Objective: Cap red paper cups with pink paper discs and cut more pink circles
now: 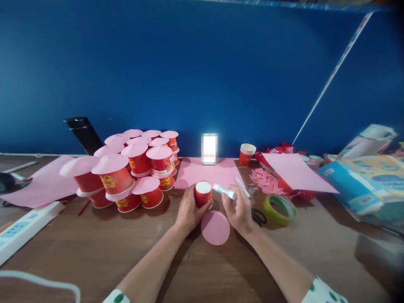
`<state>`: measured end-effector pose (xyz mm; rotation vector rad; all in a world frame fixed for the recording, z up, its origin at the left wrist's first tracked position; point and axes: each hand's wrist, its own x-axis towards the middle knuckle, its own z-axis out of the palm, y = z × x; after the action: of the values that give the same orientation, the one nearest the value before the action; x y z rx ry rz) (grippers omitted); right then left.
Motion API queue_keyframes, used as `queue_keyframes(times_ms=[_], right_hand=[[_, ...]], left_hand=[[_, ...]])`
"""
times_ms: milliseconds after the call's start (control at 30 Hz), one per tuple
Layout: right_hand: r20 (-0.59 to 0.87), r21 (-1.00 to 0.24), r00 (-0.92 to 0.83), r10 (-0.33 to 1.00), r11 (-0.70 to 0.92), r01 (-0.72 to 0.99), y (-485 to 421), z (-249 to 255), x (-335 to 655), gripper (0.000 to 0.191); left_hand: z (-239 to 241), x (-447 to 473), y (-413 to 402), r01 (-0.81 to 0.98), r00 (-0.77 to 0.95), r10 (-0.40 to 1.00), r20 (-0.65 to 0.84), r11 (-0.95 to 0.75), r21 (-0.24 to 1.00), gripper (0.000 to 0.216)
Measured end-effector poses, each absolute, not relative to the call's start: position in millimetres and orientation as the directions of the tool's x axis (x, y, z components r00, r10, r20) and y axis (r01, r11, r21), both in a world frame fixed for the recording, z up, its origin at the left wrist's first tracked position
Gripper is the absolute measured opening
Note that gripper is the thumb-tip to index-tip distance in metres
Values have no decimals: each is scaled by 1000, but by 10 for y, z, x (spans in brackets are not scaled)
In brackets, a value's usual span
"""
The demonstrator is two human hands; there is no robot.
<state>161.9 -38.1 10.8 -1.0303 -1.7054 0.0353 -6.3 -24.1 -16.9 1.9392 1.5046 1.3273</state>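
Left hand (191,210): closed about the side of 1 red paper cup (203,196), fingers at the left, thumb across the near side; cup upright or nearly so, white end uppermost, positioned between the 2 hands at the near edge of the pink sheets (189,173); contact with the brown tabletop (126,248), cannot tell. Right hand (240,210): fingers and thumb pinched on 1 pale blue-and-white pen-shaped tube (225,191), its pinkish tip directed at the cup and just beside it; contact between tip and cup, cannot tell. Pink paper disc (215,228): 1, flat on the tabletop, between the forearms, just before the cup. Red cups with pink discs (134,162): grouped at left, some stacked 2 high. Nested paper cups (245,159): 1 short stack, beyond the right hand. Black-handled scissors (259,216) and yellow-green tape roll (277,219): 1 each, right of the right hand. White power strip (28,229): 1, far left.
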Motion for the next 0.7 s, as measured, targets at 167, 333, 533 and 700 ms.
queue_keyframes(times_ms=[167, 333, 533, 700], right_hand=[[712, -527, 120, 692, 414, 742, -113, 69, 1893, 19], [684, -443, 85, 725, 320, 837, -3, -23, 2015, 26], [653, -373, 47, 756, 266, 889, 5, -64, 1978, 22], [678, -292, 4, 735, 264, 919, -10, -53, 1950, 18]], left_hand=[[-185, -54, -236, 602, -56, 886, 460, -338, 724, 61], [-214, -67, -224, 600, -59, 892, 447, -326, 731, 70], [-186, -103, -211, 613, -172, 886, 431, -247, 751, 71], [-156, -156, -176, 619, -344, 795, 499, -208, 757, 72]])
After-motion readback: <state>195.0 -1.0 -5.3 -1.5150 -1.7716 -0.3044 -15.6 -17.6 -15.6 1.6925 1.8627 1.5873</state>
